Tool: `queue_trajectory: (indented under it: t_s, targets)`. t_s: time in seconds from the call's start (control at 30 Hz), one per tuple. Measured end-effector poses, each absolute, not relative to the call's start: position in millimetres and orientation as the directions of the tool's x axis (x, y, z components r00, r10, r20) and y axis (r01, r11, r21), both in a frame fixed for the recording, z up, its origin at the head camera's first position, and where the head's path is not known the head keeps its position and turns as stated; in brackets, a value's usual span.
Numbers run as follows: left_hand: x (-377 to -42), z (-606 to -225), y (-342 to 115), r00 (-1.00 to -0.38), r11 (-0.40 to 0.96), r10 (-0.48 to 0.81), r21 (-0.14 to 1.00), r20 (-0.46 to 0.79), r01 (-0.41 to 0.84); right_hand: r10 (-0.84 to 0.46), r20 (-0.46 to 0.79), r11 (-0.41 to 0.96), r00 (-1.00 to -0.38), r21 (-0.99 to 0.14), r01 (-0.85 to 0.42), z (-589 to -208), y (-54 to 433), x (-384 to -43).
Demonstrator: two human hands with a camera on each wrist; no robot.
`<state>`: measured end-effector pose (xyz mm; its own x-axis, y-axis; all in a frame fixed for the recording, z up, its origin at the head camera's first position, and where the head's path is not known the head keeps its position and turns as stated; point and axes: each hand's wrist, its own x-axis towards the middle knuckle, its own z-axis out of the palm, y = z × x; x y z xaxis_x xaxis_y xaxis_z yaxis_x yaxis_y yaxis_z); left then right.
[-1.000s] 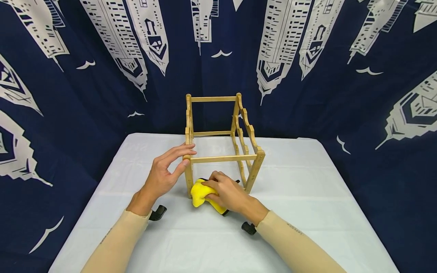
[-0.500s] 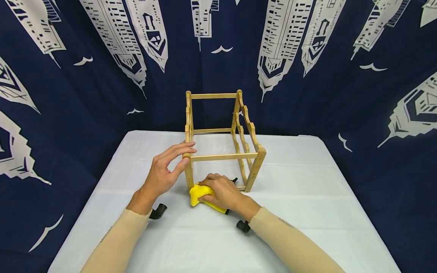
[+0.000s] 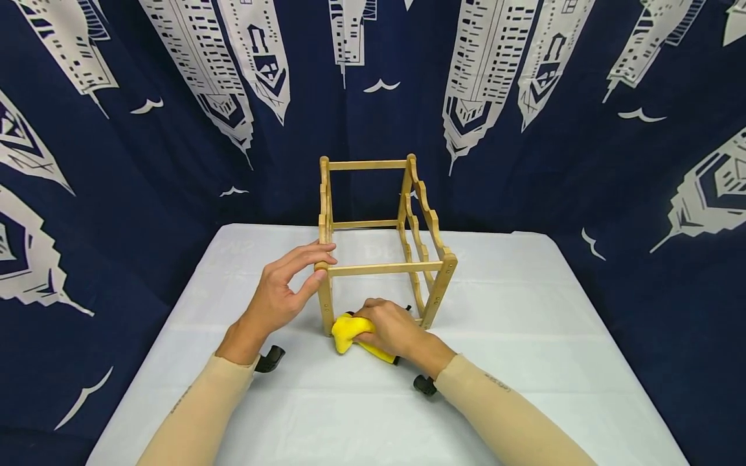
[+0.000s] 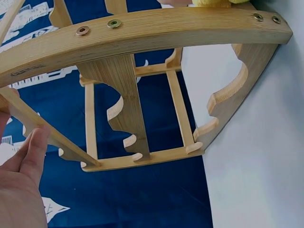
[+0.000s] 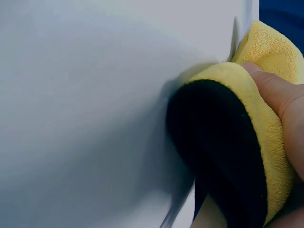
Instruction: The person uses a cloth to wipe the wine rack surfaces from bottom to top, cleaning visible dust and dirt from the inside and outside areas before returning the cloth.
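A light wooden rack (image 3: 384, 267) with scalloped side rails stands on the white table. My left hand (image 3: 278, 288) holds its near left upper corner, fingers over the side rail and thumb at the front. In the left wrist view, the fingers (image 4: 35, 152) lie against a scalloped rail (image 4: 59, 137). My right hand (image 3: 392, 330) grips a bunched yellow cloth (image 3: 350, 331) low at the rack's near side, by the bottom bar. The right wrist view shows the cloth's black side (image 5: 213, 142) and yellow side, with the thumb pressing on it. The right fingertips are hidden.
The white table (image 3: 524, 375) extends around the rack. A dark blue curtain (image 3: 373, 129) with white building prints hangs behind it. Black wrist-worn camera pieces (image 3: 270, 359) jut out beside both forearms.
My right hand and the cloth shift a little left along the rack's bottom front, then back right. The left hand keeps its place on the corner, and the rack stays put.
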<state>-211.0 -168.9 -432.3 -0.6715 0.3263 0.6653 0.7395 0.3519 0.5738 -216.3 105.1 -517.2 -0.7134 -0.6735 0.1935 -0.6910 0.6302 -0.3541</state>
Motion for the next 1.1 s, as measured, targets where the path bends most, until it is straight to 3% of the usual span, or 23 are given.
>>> queue_trajectory:
  t_s: [0.47,0.77,1.1]
  targets:
    - [-211.1,-430.0,-167.3,-0.658,0.368,0.315,0.551,0.684,0.749,-0.616,0.179,0.699,-0.767,-0.324,-0.637,-506.9,143.6,-202.9]
    - [-207.2,-436.3,-166.4,-0.671,0.360,0.325,0.569,0.666,0.739,-0.608,0.274,0.741,-0.745,-0.140,-0.657,-517.6,146.7,-186.3]
    - [-205.5,-434.7,-164.1,-0.653,0.362,0.317,0.549,0.688,0.754,-0.635,0.329,0.688,-0.699,-0.172,-0.705,-519.7,121.3,-187.9]
